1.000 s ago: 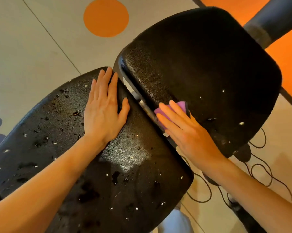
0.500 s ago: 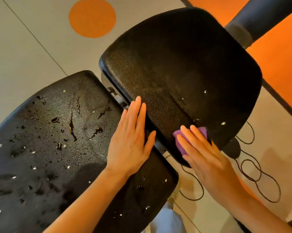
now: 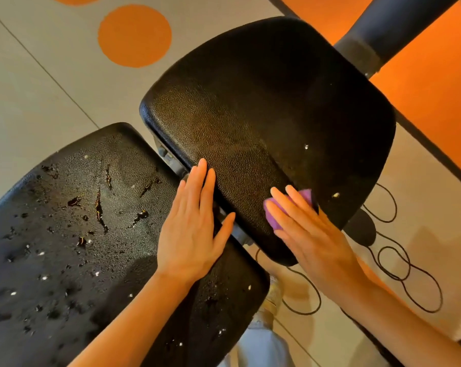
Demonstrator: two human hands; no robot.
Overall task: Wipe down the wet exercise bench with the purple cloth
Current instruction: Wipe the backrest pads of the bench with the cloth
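We press the cloth point(image 3: 307, 196) flat under our right hand's point(image 3: 311, 234) straight fingers point(image 3: 282, 207) on the seat pad point(image 3: 263, 102), left hand point(image 3: 192, 229) flat, and should sweep droplets firmly off its edge.

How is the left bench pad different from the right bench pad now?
The left pad is covered with water drops and streaks; the right pad shows only a few specks. The left hand lies bare on the left pad; the right hand presses the purple cloth on the right pad. Both are black and textured.
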